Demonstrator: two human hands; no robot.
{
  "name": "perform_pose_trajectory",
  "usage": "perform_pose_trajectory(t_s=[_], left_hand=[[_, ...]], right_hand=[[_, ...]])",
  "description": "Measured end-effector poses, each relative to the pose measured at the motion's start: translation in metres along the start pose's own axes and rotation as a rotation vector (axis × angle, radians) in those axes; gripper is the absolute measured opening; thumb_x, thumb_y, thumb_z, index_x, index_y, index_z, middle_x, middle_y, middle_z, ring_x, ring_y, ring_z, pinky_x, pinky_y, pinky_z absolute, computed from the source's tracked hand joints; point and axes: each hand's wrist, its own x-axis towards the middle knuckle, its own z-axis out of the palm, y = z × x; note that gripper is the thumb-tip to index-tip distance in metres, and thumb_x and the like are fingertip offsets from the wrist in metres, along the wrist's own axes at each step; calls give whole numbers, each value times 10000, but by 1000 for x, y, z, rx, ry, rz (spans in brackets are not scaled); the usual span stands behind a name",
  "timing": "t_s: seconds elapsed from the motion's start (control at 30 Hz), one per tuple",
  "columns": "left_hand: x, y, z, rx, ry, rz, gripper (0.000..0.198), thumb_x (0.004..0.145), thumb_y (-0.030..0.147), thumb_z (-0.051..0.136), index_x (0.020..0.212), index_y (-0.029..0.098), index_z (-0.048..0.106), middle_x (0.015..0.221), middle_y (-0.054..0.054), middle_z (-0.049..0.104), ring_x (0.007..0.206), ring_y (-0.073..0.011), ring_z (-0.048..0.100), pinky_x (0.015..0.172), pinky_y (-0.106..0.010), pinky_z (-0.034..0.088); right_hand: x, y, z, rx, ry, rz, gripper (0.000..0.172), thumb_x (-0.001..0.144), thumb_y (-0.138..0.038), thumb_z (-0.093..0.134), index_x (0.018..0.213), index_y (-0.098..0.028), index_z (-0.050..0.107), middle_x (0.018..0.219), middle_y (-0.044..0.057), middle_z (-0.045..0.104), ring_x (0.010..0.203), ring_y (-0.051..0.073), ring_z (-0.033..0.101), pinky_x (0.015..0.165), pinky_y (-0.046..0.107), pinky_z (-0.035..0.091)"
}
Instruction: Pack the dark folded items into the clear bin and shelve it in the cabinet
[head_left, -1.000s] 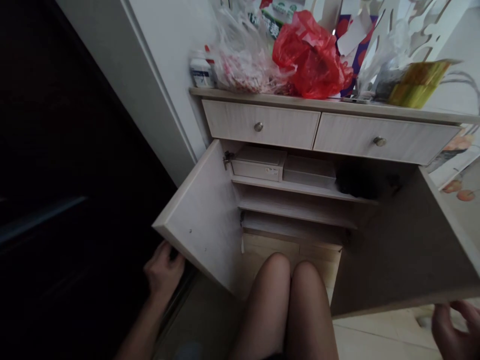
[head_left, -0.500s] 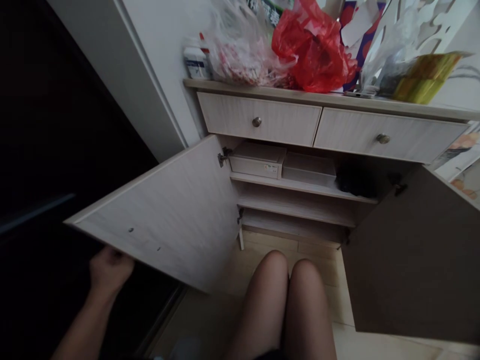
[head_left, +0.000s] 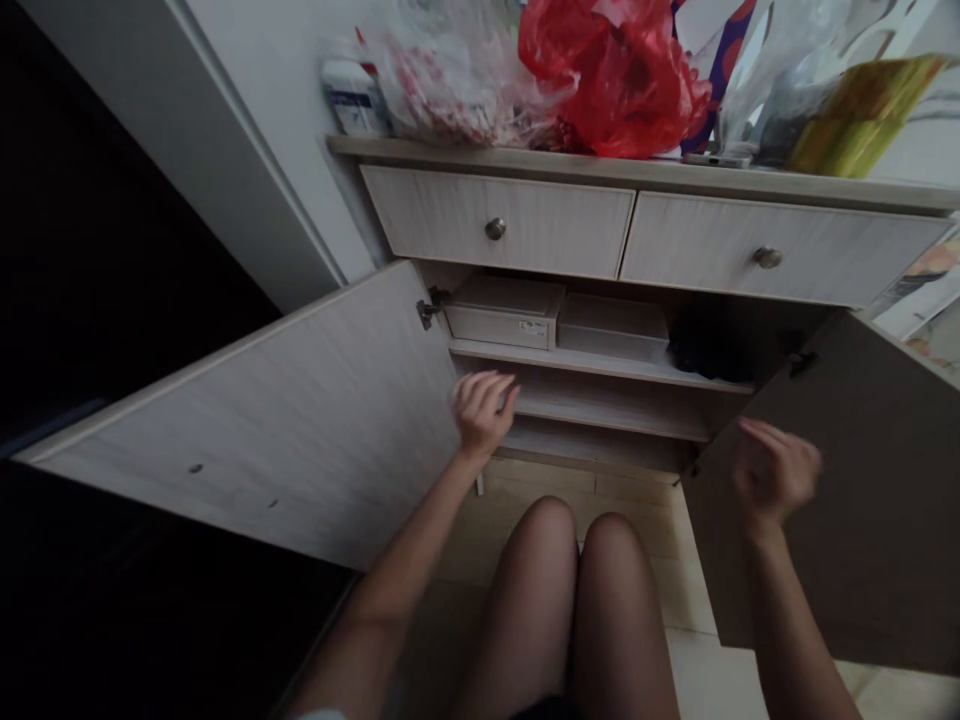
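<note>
In the head view my left hand (head_left: 484,410) is raised in front of the shelves, by the inner edge of the left cabinet door. Its fingers are loosely bent and hold nothing. My right hand (head_left: 780,472) hovers before the right cabinet door (head_left: 847,510), half curled, empty and slightly blurred. Both the left cabinet door (head_left: 300,420) and the right one stand swung wide. On the upper shelf (head_left: 600,362) sit a white box with a label (head_left: 501,312), a translucent flat box (head_left: 613,326) and a dark bundle (head_left: 705,340), whose kind I cannot make out.
Above are two closed drawers with round knobs (head_left: 495,229). The cabinet top (head_left: 480,157) carries a white bottle (head_left: 356,98), a clear plastic bag (head_left: 457,90), a red plastic bag (head_left: 611,80) and a yellow packet (head_left: 866,115). My knees are below the shelves.
My left hand has let go of the left door's edge and moved right to the shelves. The left door is wider out. My right hand has come into view.
</note>
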Motion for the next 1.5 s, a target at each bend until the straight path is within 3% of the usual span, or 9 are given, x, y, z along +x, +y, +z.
perform_pose_trajectory(t_s=[0.23,0.43,0.6,0.73,0.83,1.03,1.17,1.37,1.5], left_hand=[[114,-9,125,-72,-304,234,209,885,156,554,973,199,738,1086,-165,715,1212,-310,555,1096,-496,341],[144,-10,168,-27,-417,209,222,835,133,574,659,218,680,733,-142,685,1134,-316,597,1069,-482,358],[131,-16,156,-18,-453,216,225,844,114,582,666,204,685,811,-132,707,1049,-299,616,1000,-435,384],[97,-18,116,-34,-418,382,165,921,200,587,850,191,736,884,-109,720,965,-256,600,935,-397,385],[53,-17,74,-20,-370,554,199,973,266,558,935,182,734,868,-80,718,897,-221,586,860,-361,392],[-65,-18,15,-115,-247,651,223,1007,221,505,948,184,717,792,-42,701,803,-174,573,790,-325,398],[-131,-21,6,-188,-222,582,226,1005,197,497,924,191,708,757,-24,696,745,-161,566,768,-319,416],[-180,-33,15,-347,-334,441,225,983,316,538,950,223,739,784,-43,722,857,-193,622,841,-359,457],[-195,-35,28,-510,-243,-24,543,901,647,493,1130,215,730,1209,-144,694,1232,-307,562,1079,-497,400]], right_hand=[[100,7,151,-53,-473,-68,303,1004,-298,495,1082,-112,721,1089,165,712,970,215,565,844,359,380],[120,18,188,-84,-574,60,446,1018,-360,501,658,-144,652,720,88,620,805,191,601,772,333,408],[119,26,166,-156,-642,-58,565,1063,-398,326,796,-90,717,804,133,683,791,156,599,729,310,376],[101,28,118,-198,-664,-212,364,1029,-344,486,898,-133,752,906,130,734,825,180,622,707,288,380],[69,21,70,-147,-664,-308,229,983,-300,583,888,-182,754,867,91,742,790,192,637,696,274,411],[-22,-16,-16,-18,-699,-422,327,1036,-285,468,876,-207,742,769,61,721,707,185,630,681,273,434],[-75,-33,-42,29,-744,-403,361,1058,-264,410,905,-202,731,767,52,721,699,185,639,687,281,436],[-112,-32,-42,80,-839,-316,343,1046,-254,439,866,-200,726,752,47,712,699,191,648,655,278,447],[-117,-29,-38,71,-912,-284,269,1006,-196,507,873,-205,741,786,53,727,744,197,667,678,271,468]])
